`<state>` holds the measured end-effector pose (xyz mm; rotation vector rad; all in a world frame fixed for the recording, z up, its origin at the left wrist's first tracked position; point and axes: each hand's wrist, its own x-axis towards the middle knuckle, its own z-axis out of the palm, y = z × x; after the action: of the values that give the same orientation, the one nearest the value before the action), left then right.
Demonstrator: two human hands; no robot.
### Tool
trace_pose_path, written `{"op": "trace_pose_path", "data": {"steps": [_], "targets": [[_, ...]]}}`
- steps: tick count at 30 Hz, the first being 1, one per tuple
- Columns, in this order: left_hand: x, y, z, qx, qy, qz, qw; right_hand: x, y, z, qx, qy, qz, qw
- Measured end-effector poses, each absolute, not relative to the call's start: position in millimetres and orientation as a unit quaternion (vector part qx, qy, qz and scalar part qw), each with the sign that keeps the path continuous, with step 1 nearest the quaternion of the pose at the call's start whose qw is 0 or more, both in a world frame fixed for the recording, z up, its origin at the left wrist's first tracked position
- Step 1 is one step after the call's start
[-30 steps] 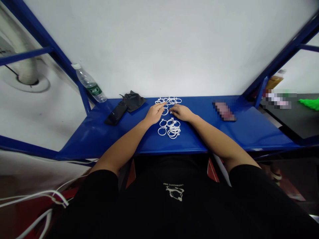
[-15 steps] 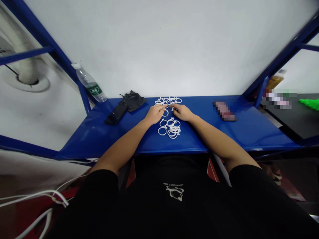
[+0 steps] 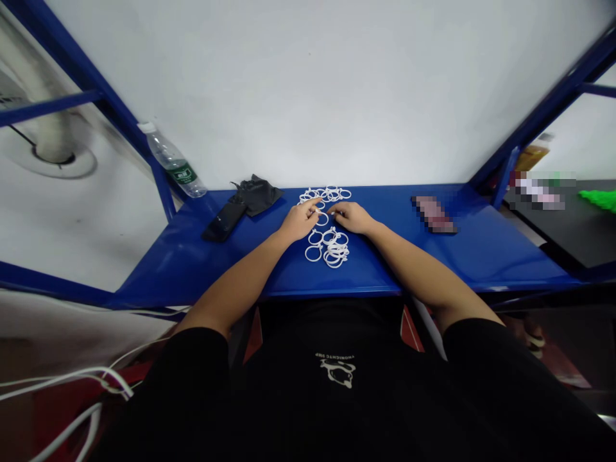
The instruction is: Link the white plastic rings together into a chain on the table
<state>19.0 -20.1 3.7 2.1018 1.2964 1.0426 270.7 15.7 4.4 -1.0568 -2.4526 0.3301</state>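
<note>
Several thin white plastic rings, each with a small knob like a looped cable tie, lie on the blue tabletop (image 3: pixel 370 269). One white ring (image 3: pixel 321 219) is between my hands, with the thumb and fingers of my left hand (image 3: pixel 301 220) closed at its upper left edge. The left index finger points out over the far rings. Just right of that ring is my right hand (image 3: pixel 355 218), its fingers curled in a pinch with a tiny white bit at the tips. Beyond the hands sits a far pile of rings (image 3: pixel 332 192); a nearer pile (image 3: pixel 335 253) lies below them.
At the left are a black phone (image 3: pixel 224 221), a crumpled black pouch (image 3: pixel 258 194) and a clear bottle (image 3: pixel 176 163) leaning against the blue frame. A blurred-out, phone-like flat object (image 3: pixel 434 215) lies at the right. The white wall (image 3: pixel 312 96) rises behind the table.
My left index finger has lifted and straightened, away from the right fingertips. The ring between my hands has shifted slightly right. Both piles look the same.
</note>
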Motion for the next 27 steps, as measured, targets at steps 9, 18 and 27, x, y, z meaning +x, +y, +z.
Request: {"op": "trace_pose_path", "data": {"steps": [9,18,27], "targets": [[19.2,-22.0,5.6,0.789,0.464,0.363,0.175,271.8,15.3,4.4,-0.382,-0.888,0.119,0.228],[17.1,-20.9,5.6,0.813,0.441,0.343,0.162,271.5,15.2,4.4,-0.377,-0.885,0.133,0.238],[18.4,-25.0,12.5,0.810,0.460,0.331,0.150,271.7,13.8,5.8,-0.380,-0.878,0.154,0.246]]}}
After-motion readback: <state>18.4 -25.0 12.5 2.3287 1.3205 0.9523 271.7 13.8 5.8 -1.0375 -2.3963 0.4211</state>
